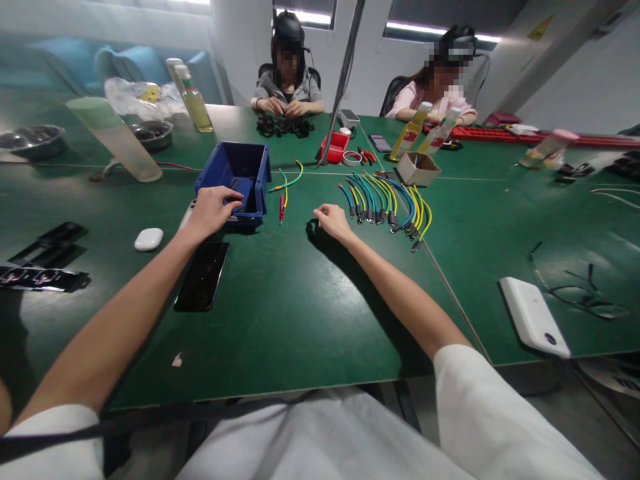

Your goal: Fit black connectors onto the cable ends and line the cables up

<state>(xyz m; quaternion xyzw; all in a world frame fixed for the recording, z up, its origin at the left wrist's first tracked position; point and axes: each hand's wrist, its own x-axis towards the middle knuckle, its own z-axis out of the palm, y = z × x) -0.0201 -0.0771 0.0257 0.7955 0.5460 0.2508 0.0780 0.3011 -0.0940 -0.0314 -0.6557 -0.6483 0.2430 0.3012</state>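
My left hand (214,209) reaches into the front of a blue plastic bin (239,173) on the green table, fingers curled over its rim; what they hold is hidden. My right hand (332,221) rests on the table with fingers loosely pinched together, just left of a row of several short blue, yellow and green cables (387,203) with dark connectors. A loose yellow-green cable (290,179) and a small red tool (282,208) lie between the bin and my right hand.
A black phone (203,276) and a white earbud case (149,239) lie near my left arm. A white power bank (534,316) and glasses (580,287) sit at right. Two people work across the table, beside bottles, a cardboard box (419,168) and a red tray (335,145).
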